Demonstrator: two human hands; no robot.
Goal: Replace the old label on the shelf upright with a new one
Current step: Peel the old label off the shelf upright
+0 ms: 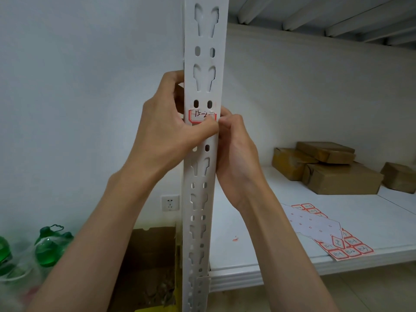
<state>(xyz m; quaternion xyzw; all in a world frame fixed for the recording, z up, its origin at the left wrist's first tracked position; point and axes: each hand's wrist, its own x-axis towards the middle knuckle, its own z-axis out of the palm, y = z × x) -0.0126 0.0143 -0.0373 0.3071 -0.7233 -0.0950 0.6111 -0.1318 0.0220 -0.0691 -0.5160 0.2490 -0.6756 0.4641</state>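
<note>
Stuck across the face of the upright (pixel 203 154), just under a pair of oval holes: a red-bordered label (pixel 201 117) with handwriting, thin paper, almost weightless, floppy once free and likely to tear if pulled hard. Left hand (pixel 171 129) left of the upright, fingers curled round its far edge higher up, thumb lying across the face onto the label's lower edge. Right hand (pixel 234 145) right of the upright, fingers curled with tips pinched together at the label's lower right corner (whether paper is actually caught between them, cannot tell). Best hold, probably: one lifted corner, peeled low and slowly along the face, with the thumb pressing the rest flat. Upright itself stiff painted metal, smooth, so glue should let go cleanly, though punched holes near the label have sharp-looking edges to keep fingertips off. Open room either side of the upright: bare wall to the left, shelf (pixel 258 235) to the right. On the shelf, right of and below the label, a sheet (pixel 324 230) of fresh red-bordered labels in easy reach; brown boxes (pixel 337 174) further right, well apart from the hands.
</note>
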